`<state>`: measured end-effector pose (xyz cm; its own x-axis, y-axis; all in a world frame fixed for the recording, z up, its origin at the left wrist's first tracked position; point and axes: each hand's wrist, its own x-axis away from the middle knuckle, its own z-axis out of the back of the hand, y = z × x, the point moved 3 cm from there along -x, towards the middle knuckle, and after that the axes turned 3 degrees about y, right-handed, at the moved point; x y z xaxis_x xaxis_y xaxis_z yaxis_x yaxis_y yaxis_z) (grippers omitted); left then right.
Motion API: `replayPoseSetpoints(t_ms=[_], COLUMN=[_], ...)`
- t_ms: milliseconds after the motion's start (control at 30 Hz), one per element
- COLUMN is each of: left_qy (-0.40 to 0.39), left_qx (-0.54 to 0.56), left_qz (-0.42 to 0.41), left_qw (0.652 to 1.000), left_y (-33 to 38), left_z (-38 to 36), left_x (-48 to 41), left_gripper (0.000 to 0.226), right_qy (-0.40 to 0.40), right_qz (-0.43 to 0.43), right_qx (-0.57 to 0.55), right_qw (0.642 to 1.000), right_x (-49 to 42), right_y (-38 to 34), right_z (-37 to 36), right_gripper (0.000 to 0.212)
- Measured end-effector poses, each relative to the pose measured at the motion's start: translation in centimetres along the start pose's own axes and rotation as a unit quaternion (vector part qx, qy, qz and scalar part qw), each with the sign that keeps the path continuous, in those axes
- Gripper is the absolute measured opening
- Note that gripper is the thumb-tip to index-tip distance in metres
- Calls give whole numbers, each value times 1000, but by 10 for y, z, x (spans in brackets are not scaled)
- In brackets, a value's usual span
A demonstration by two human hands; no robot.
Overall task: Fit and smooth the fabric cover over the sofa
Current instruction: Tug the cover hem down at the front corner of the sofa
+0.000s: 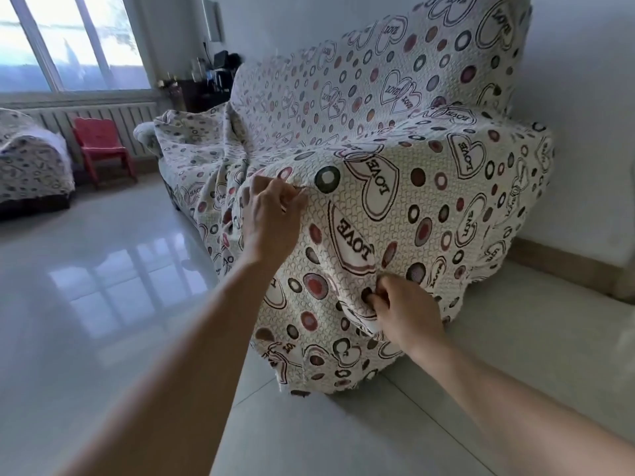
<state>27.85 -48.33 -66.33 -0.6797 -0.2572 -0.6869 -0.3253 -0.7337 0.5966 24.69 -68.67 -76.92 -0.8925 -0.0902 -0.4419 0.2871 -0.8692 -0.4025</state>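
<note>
Hands: the left hand [271,207] is curled onto the cover [446,201] at the top front corner of the near armrest, a small ridge of cloth pinched under its fingertips; the right hand [398,307] is closed round a bunched fold lower down the armrest's front.
Cover: it is draped over the whole sofa [141,132], from the backrest down to the floor [103,269], with only a pale bit of the far armrest left bare.
Loose areas: deep creases are seen across the seat and at the far end; the hem near the right hand is gathered and uneven.
Risk, over-pulling: if the two grips are drawn hard toward the near end, cloth could be dragged off the backrest or away from the far armrest, which is already partly uncovered.
Risk, trapped fold: if the bunch in the right hand is let go without being spread, a thick pleat would likely be left on the armrest front.
Risk, hem: the trailing edge on the glossy tiles could be stepped on and the cover tugged askew.
Risk, slip: the pinch at the corner is shallow, so the ridge may be lost before it is flattened.
Containers: none can be made out; small dark items on a dark stand [199,94] behind the sofa are too small to tell.
Nearby: a red chair [103,146] is stood by the radiator [130,118], well apart from the sofa.
</note>
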Motion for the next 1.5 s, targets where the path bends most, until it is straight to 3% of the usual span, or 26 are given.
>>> replayPoseSetpoints(t_ms=[133, 233, 333, 433, 500, 633, 700, 767, 833, 933, 1000, 1067, 1133, 1200, 1300, 1400, 1500], left_qy=[80, -9, -117, -183, -200, -161, -151, -160, -168, -114, -100, -98, -99, -98, -103, -106, -117], left_qx=[68, 144, 213, 280, 227, 81, 45, 31, 24, 21, -25, -47, -20, 9, 80, 124, 176], left_qz=[83, 158, 246, 262, 252, 209, 181, 160, 177, 271, 256, 257, 273, 303, 359, 375, 406], left_qw=[991, 977, 938, 905, 919, 961, 971, 974, 969, 955, 961, 960, 957, 948, 924, 912, 889], left_y=[-5, -17, -26, -36, -38, -33, -30, -28, -34, -62, -67, -64, -63, -66, -71, -77, -82], left_z=[-18, -44, -64, -70, -71, -72, -71, -72, -71, -63, -61, -61, -65, -69, -74, -80, -80], left_x=[39, 79, 106, 118, 124, 129, 130, 134, 135, 131, 125, 122, 119, 115, 109, 105, 105], left_gripper=[23, 27, 29, 33, 34, 24, 15, 21, 21, 12, 15, 16, 20, 18, 20, 21, 21], right_qy=[16, 39, 32, 34, 40, 44, 41, 38, 27, -3, 33, 127, 232, 267, 144, -14, -22], right_qz=[1, 26, 30, 17, 13, 4, 6, 5, -2, -4, 14, 32, 71, 129, 189, 177, 153], right_qx=[-17, -63, -82, -115, -125, -169, -185, -192, -200, -198, -213, -203, -180, -151, -110, 8, 36], right_qw=[1000, 997, 996, 993, 991, 985, 982, 981, 979, 980, 976, 970, 953, 943, 965, 984, 987], right_x=[3, 2, -3, -4, -4, -6, -6, -5, -6, -7, -13, -27, -47, -75, -119, -154, -166], right_y=[1, 0, -3, -1, 0, 1, 3, 3, 4, 13, 15, 7, -15, -46, -91, -109, -105], right_z=[0, 2, 4, -1, -5, -11, -15, -16, -15, -4, 9, 23, 40, 54, 63, 52, 46], right_gripper=[20, 29, 36, 35, 36, 40, 41, 40, 40, 43, 47, 43, 31, 34, 55, 63, 69])
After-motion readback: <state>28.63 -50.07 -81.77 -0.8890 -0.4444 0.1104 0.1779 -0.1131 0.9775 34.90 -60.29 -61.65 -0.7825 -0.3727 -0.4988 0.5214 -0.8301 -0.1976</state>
